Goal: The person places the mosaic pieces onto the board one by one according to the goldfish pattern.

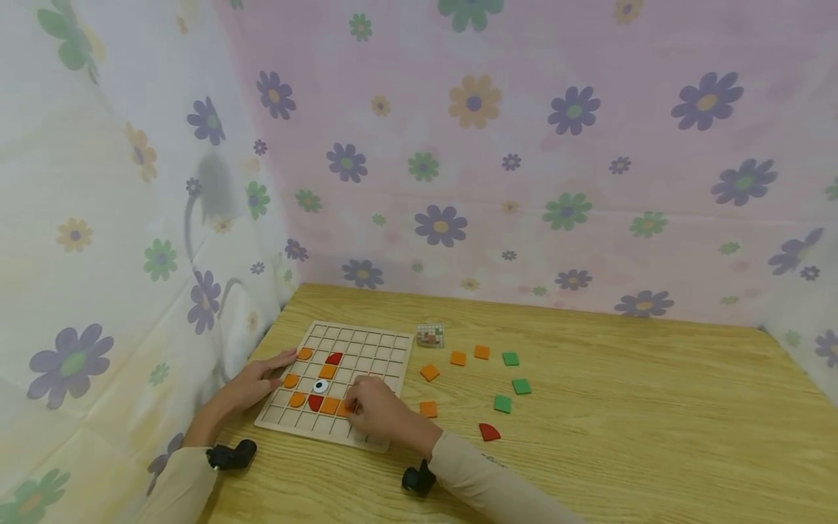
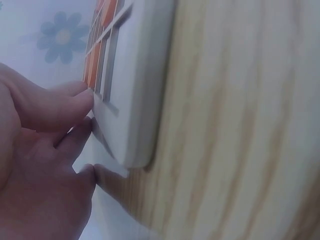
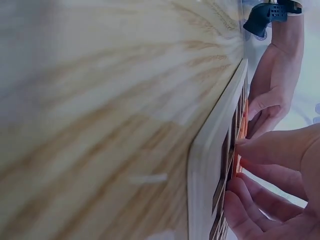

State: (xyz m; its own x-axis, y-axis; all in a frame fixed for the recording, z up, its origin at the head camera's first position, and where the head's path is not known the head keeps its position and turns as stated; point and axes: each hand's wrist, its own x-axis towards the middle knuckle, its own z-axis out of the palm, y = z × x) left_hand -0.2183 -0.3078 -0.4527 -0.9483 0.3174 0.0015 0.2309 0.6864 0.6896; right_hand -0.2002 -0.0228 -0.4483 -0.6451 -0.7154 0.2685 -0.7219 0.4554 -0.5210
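A light wooden grid board [image 1: 386,354] lies flat on the table. My right hand [image 1: 376,406] is over its lower middle, thumb and fingertips pinching an orange square tile [image 1: 343,409] at the board's surface. The right wrist view shows orange [image 3: 237,162] between those fingers, partly hidden. At the board's left edge my left hand [image 1: 247,384] rests with its fingers extended, the thumb touching the rim. On the board sit orange round tiles [image 1: 291,380], red quarter-circle tiles [image 1: 334,359], other orange squares [image 1: 327,372] and a white disc with a black centre [image 1: 320,386].
Right of the board lie loose orange squares [image 1: 458,358], green squares [image 1: 521,386] and a red quarter-circle [image 1: 489,431]. A small picture card [image 1: 430,335] is by the board's upper right corner. Flowered cloth [image 1: 471,182] hangs behind the wooden table [image 1: 628,422].
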